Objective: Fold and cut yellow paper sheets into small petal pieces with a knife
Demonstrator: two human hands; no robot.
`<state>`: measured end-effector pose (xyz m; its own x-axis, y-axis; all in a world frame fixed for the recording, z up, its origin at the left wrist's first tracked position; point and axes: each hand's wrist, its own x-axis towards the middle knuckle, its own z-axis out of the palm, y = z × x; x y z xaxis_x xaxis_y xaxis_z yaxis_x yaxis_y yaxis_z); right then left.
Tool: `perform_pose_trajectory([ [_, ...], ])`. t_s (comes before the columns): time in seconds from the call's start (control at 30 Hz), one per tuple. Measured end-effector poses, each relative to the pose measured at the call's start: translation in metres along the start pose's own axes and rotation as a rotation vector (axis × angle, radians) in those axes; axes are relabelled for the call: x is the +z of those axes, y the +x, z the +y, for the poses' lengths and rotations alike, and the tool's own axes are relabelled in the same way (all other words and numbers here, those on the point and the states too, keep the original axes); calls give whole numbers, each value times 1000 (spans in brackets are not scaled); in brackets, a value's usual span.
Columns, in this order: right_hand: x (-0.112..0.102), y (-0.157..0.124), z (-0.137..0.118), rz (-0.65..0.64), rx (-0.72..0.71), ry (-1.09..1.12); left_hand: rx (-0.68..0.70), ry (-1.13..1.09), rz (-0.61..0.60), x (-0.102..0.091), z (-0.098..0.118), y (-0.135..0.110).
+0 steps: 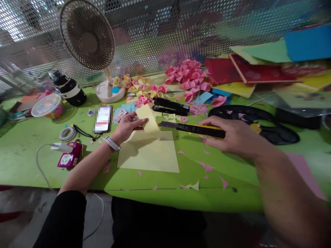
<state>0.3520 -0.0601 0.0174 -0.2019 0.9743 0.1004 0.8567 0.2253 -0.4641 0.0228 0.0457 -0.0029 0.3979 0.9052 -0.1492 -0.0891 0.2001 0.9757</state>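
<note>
Left fingers (140, 122) pinched on small yellow paper (147, 115), right fingers (213, 120) closed round cutter (201, 130), blade (168, 125) just beside paper's edge

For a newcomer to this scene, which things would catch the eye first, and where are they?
Probably the fan first, standing at the back left of the green table before a perforated screen. Next would come the heap of pink paper pieces at the back, right of the fan. In the middle, the right hand holds a cutter, its blade pointing towards the pale yellow paper slip in the left hand.
</note>
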Motion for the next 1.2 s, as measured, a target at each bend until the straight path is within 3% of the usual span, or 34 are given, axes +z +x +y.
perform_pose_trajectory([
  [0.33,0,-4,4,59,-48,0,3,4,-8,0,0,-1],
  [1.2,-5,-2,0,-2,-38,21,11,8,-20,1,-2,-1],
])
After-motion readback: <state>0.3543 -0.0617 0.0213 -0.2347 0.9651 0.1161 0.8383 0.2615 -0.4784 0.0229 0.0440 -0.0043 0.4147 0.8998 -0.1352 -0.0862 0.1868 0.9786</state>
